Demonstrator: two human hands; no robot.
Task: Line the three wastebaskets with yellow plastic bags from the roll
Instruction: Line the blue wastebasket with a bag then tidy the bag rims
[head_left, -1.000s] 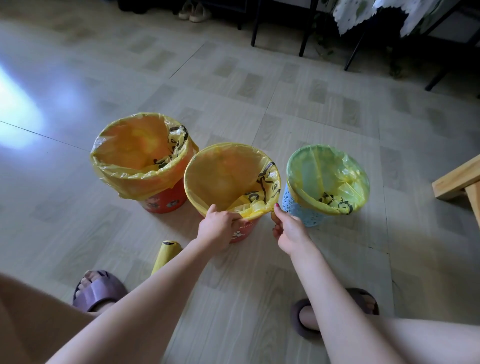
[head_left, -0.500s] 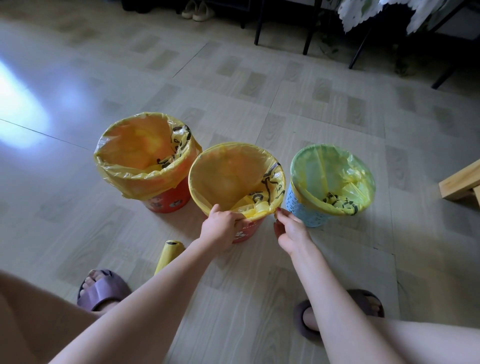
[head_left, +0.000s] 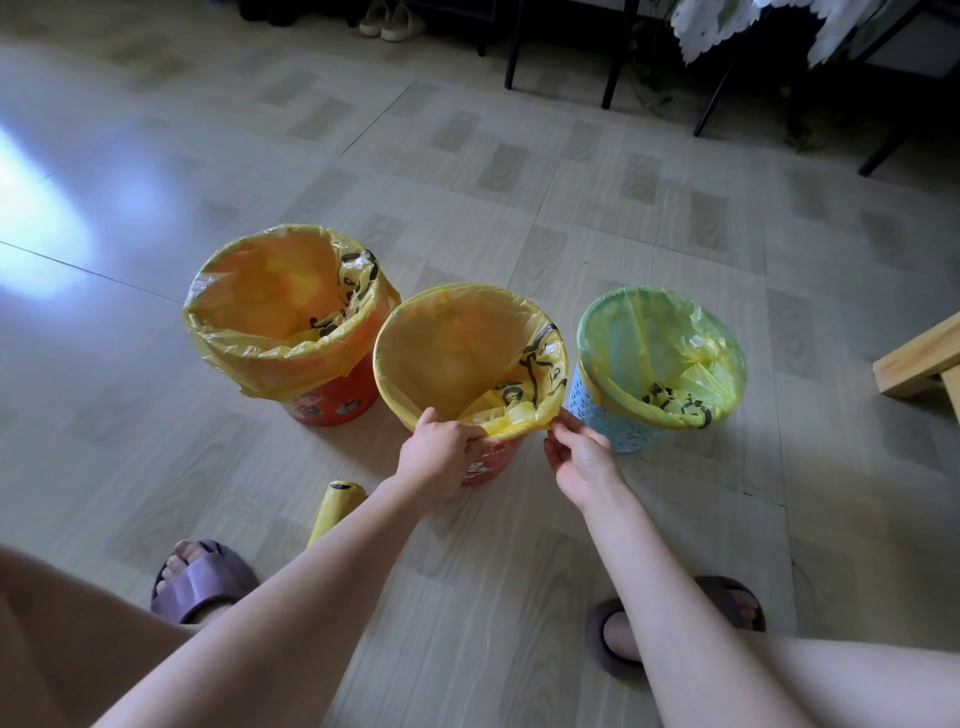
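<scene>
Three wastebaskets stand in a row on the floor, each with a yellow bag in it. The left red wastebasket (head_left: 332, 400) has its bag folded loosely over the rim. Over the rim of the middle red wastebasket (head_left: 491, 465) lies a yellow bag (head_left: 457, 338). My left hand (head_left: 441, 452) grips that bag's folded edge at the near rim. My right hand (head_left: 582, 457) pinches the same edge at the near right of the rim. The blue wastebasket (head_left: 608, 415) on the right holds a bag too. The yellow bag roll (head_left: 335, 506) lies on the floor near my left foot.
A wooden bench corner (head_left: 919, 364) juts in at the right. Black table legs (head_left: 613, 52) and a white tablecloth (head_left: 727, 21) are at the back, with shoes (head_left: 387, 21) by the far wall. My slippered feet (head_left: 200, 579) rest on the tiled floor.
My right hand has moved up from beside the middle wastebasket and taken hold of the bag's edge at the rim. My left hand has stayed on the near rim.
</scene>
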